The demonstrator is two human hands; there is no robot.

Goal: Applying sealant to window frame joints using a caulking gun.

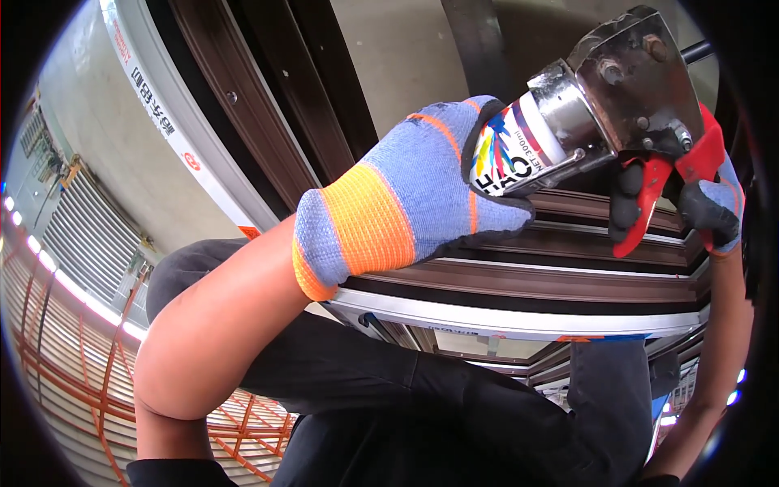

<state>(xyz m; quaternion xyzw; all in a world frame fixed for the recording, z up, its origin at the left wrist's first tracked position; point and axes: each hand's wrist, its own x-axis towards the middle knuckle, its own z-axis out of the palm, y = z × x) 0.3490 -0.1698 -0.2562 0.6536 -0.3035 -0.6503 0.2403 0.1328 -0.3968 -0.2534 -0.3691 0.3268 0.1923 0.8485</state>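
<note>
A caulking gun [641,85], with a worn metal body and a red handle and trigger [647,199], is held up across the upper right. Fitted in its front is a white sealant cartridge [519,142] with multicoloured streaks. My left hand [414,183], in a blue and orange knit glove with dark palm, wraps round the cartridge from the left; most of its fingers are behind it. At the right edge my gloved right hand [718,211] grips the red handle, with dark fingertips showing around the trigger. The nozzle end is out of sight.
Beneath the gun lie brown metal frame profiles [519,280], edged with white printed protective film [487,315]. A long filmed profile [174,122] slants along the upper left. My dark-trousered legs [349,365] are close below. Orange metal racking [73,357] stands at far left.
</note>
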